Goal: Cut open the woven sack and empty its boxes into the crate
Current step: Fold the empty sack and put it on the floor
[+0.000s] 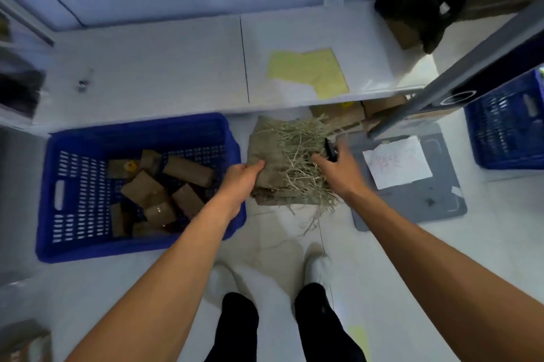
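Observation:
The woven sack [273, 152] lies flat and folded on the floor in the middle of the head view, with frayed straw-coloured threads along its cut edge. My left hand [240, 182] grips its left edge. My right hand [338, 169] rests at the sack's right side and holds a small black cutter [330, 150]. To the left stands the blue crate [138, 132], with several brown cardboard boxes [188, 170] lying loose inside it.
A white shelf [176, 67] runs behind, with yellow paper [309, 71] on it. A grey lid with a white note [397, 161] lies to the right, next to a second blue crate [506, 120]. More cardboard boxes [344, 117] sit under the shelf.

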